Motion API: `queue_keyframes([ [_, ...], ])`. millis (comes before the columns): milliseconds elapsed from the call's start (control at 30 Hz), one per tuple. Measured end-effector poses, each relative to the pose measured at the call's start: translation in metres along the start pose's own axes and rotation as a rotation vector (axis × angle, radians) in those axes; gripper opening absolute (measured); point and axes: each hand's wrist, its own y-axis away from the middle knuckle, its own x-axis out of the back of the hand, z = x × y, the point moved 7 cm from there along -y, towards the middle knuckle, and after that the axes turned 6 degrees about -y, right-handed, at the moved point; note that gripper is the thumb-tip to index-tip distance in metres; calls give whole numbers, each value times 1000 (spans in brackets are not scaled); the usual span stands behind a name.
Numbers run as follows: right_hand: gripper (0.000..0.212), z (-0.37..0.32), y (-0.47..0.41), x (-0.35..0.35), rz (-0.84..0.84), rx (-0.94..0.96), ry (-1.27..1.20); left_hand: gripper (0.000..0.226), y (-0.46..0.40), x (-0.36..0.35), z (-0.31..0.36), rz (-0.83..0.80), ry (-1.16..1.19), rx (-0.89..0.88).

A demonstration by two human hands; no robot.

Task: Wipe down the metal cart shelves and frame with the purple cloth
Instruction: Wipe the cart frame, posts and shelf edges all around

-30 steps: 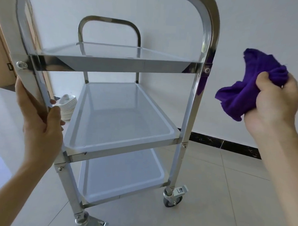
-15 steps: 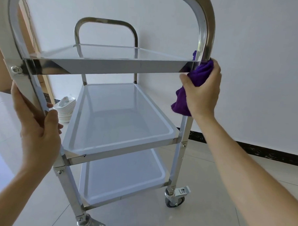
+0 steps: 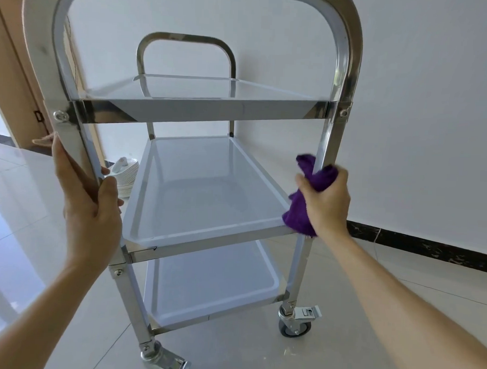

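Pale glossy floor tiles (image 3: 257, 355) and a white wall surround the three-shelf steel cart (image 3: 212, 110). My right hand (image 3: 326, 202) is closed around the purple cloth (image 3: 306, 198), wrapping it on the near right upright just above the middle shelf (image 3: 206, 188). My left hand (image 3: 88, 205) grips the near left upright; what looks like stacked dishes (image 3: 127, 173) sits beyond.

My right hand (image 3: 326, 202) has slid the purple cloth (image 3: 305, 203) down the cart's near right post (image 3: 326, 143), from the top shelf's corner a moment ago to just above the middle shelf (image 3: 208, 194). A second back it was off the cart, in the air.
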Motion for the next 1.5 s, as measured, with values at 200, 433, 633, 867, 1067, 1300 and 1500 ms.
queue_keyframes([
  [200, 60, -64, -43, 5, 162, 156, 11, 71, -1, -2, -4, -4, -15, 4],
  [433, 56, 9, -2, 0, 60, 57, 20, 73, 1, -3, 1, -12, -11, 21],
  [633, 52, 60, 25, -2, -95, -32, -18, 75, 1, -1, -7, -49, -10, 49],
  [867, 64, 80, 41, 0, -173, 7, -107, 60, 83, -7, -59, -189, -136, 197],
  [1067, 69, 99, 51, 3, -167, 30, -166, 60, 110, 1, -90, -165, -168, 176],
  [1300, 68, 138, 57, 0, -293, -50, -99, 37, 112, -13, -108, -205, -38, 324],
  [1500, 58, 148, 65, -5, -284, -19, -90, 39, 113, -13, -118, -167, 83, 319],
])
